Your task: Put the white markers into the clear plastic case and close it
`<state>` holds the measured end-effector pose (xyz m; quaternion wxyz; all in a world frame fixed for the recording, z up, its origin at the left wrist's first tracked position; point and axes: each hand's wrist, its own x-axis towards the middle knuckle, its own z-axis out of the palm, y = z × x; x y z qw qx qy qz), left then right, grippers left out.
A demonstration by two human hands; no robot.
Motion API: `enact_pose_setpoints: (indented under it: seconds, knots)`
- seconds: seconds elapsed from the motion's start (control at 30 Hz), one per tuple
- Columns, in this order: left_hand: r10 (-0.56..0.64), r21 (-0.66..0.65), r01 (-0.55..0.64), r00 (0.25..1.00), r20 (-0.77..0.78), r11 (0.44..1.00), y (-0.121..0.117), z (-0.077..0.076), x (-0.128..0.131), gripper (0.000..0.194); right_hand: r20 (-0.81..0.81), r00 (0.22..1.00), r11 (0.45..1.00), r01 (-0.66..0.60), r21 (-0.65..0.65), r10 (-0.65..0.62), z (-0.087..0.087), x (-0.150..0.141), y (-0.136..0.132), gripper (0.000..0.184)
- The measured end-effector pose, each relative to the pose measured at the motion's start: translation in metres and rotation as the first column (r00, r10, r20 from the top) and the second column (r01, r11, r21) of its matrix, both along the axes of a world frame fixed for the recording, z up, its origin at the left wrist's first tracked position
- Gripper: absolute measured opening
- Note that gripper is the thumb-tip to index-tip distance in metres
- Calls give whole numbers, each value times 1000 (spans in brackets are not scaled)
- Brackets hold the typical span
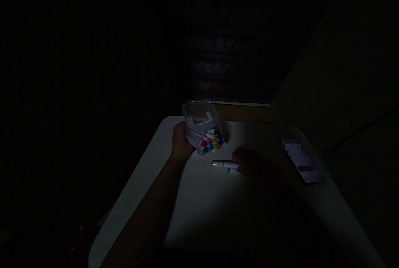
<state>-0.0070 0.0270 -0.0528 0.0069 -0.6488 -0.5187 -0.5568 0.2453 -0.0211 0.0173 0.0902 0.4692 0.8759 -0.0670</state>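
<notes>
A clear plastic case with its lid raised holds several markers whose coloured ends face me. My left hand is closed around the case's left side. To the right, just above the table, my right hand grips a white marker with an orange end, pointing left. Beneath it shows a second white marker with a green end; whether the hand holds this one too, I cannot tell. Deep shadow covers most of the right hand and forearm.
Both arms rest over a white table with rounded corners. A lit phone, partly pixelated, lies near its right edge. Behind the table is a dark patterned curtain, and a wall rises at the right. The room is very dark.
</notes>
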Motion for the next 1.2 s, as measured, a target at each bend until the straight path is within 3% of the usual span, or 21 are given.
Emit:
enact_pose_setpoints:
  seconds: [0.23,0.4,0.5,0.6,0.7,0.97,1.07,1.2]
  knots:
    - [12,9,-11,1000,-11,1000,2,-1,-1,52,-54,999,999,-4,-40,2,8,2,6,20]
    - [14,15,-14,1000,-4,1000,5,-5,-3,53,-221,975,998,-1,-56,-11,41,15,-4,20]
    - [15,10,-15,1000,-2,1000,5,-6,-4,54,-500,866,1000,18,13,-9,64,17,-18,16]
    - [24,-12,-24,1000,3,1000,4,-5,-4,52,-760,638,987,4,163,123,74,14,-30,16]
    - [19,-19,-19,1000,10,1000,4,-6,-4,54,-873,435,974,-46,221,218,74,7,-36,15]
    - [24,-9,-23,999,22,1000,5,-7,-2,57,-908,285,937,73,341,308,50,-14,-26,17]
    - [19,6,-19,1000,-12,1000,2,-2,-2,52,-938,275,960,127,251,209,41,-19,-21,18]
    - [9,15,-9,999,-35,1000,1,1,-1,51,-925,366,969,172,175,101,44,-18,-23,25]
